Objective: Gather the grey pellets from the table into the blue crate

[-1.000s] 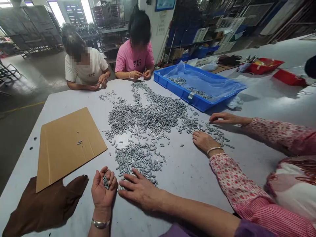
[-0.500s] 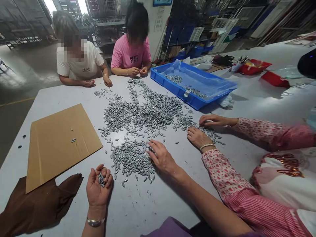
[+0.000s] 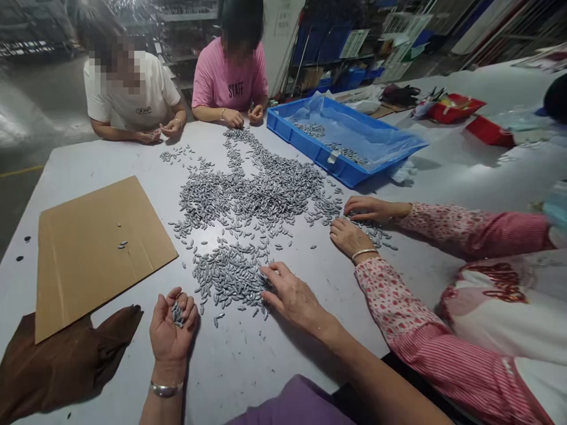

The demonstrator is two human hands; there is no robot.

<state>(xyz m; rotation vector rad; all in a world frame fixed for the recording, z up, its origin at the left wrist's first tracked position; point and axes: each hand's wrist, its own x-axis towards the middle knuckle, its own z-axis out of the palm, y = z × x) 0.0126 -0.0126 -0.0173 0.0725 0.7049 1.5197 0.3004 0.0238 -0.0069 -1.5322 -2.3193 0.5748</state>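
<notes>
Storage shelves (image 3: pixel 188 18), a shared worktable (image 3: pixel 319 271) and a STAFF shirt (image 3: pixel 234 79) suggest a workshop.

From here, small grey spindle-shaped pieces (image 3: pixel 277 192) are lying across the flat white surface (image 3: pixel 221 366); left of them, a flat tan cardboard sheet (image 3: pixel 104 257) is overlapping a brown cloth (image 3: pixel 75 366); back right, a blue rectangular plastic tray (image 3: pixel 310 150) is sitting.

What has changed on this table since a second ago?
The right hand moved forward and rightward, from the near edge of the nearest pile to its right side. The left hand still cups grey pieces; the cardboard and blue tray stayed put.
</notes>
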